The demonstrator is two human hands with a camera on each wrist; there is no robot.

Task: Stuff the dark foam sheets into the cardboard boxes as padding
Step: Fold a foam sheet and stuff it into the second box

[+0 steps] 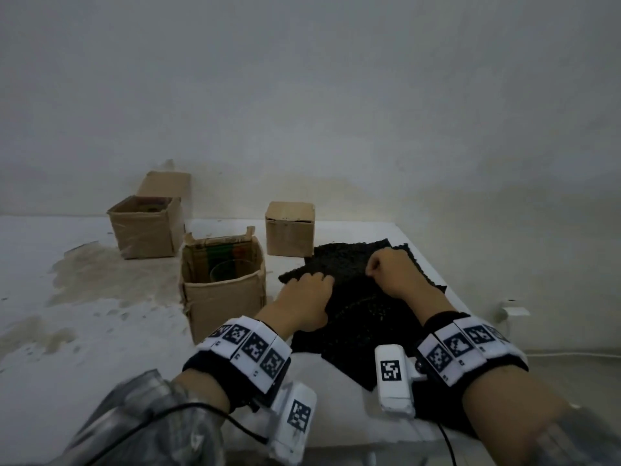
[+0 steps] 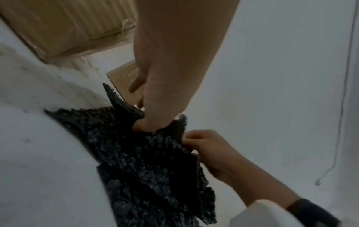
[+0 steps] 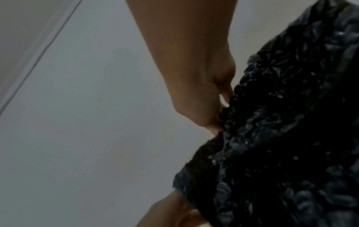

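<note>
Head view: dark foam sheets (image 1: 349, 264) pinched by left hand (image 1: 307, 299) and right hand (image 1: 391, 269), likely for stuffing into nearest cardboard box (image 1: 223, 290)

White table (image 1: 100, 331) with tan stains on the left part. On it — three cardboard boxes: open near box (image 1: 223, 297), open far box (image 1: 146, 230) behind-left of it, closed box (image 1: 289, 230) behind-right. Dark foam sheets (image 1: 356, 317) lie just right of the near box.
</note>
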